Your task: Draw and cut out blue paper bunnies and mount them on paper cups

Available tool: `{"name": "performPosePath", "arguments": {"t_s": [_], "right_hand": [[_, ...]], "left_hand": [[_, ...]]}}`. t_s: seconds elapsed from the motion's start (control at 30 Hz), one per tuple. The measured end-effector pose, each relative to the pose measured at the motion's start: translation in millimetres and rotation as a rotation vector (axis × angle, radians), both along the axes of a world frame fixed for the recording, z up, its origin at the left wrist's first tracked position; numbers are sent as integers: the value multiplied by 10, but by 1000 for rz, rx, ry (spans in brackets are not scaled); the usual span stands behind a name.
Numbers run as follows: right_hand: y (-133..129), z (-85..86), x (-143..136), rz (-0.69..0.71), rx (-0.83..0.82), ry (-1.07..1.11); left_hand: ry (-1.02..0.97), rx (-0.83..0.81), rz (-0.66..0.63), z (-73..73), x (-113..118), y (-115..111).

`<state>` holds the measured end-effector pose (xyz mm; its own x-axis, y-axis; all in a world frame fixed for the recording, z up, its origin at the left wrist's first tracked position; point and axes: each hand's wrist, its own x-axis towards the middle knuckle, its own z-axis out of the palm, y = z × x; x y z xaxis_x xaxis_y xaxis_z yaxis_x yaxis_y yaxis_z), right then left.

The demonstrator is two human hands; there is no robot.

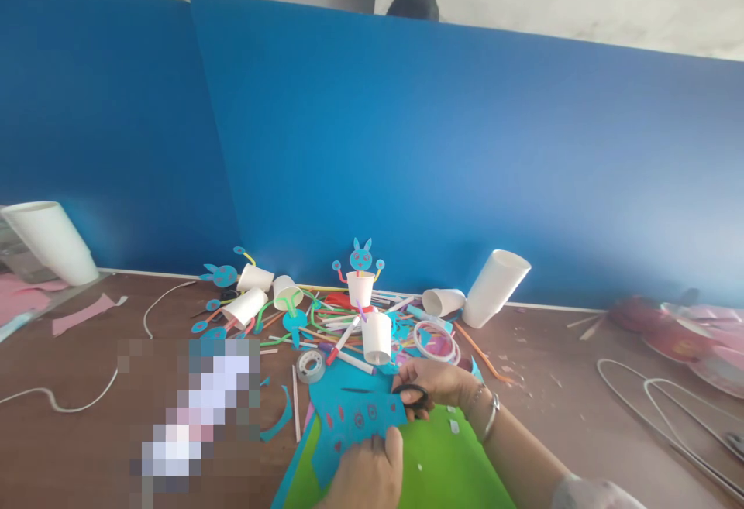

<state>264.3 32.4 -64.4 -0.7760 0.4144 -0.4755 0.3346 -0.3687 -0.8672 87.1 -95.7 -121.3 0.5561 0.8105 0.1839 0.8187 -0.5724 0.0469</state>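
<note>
- Right grip (427, 385): closed on the black handles of the scissors (411, 397); a dark blade reaches left over the blue paper (360, 418), but whether the blades are apart is hard to make out.
- Left grip (372, 469): touching the near part of the blue paper; its fingertips are partly hidden, so I cannot tell whether it is clamped.
- Blue paper: between the hands, with drawn eyes and hearts, partly over a green sheet (447, 466) that the near edge cuts off.
- Far side: a cup (361, 290) with a blue rabbit head (361, 256); straws (334, 323) lie heaped and overlapping.
- Left: tape (311, 367) near the paper; pixel blocks hide part of the tabletop (75, 385).
- Beyond the blue partition (442, 160): only a person's hair (414, 3) shows.
</note>
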Motion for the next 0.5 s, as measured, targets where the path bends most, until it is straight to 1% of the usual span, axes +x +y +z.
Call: {"name": "performPosePath", "arguments": {"t_s": [0.17,0.37,0.43,0.5], "right_hand": [[38,-89,9,-29,-5,20],[46,-84,118,-73,-6,27],[40,-70,151,-86,-6,36],[26,-61,171,-97,-10,46]], "left_hand": [[61,-97,-3,117,-1,11],[1,-173,-6,155,-77,-11],[-27,-240,4,236,-134,-30],[-46,-349,35,380,-221,-42]]}}
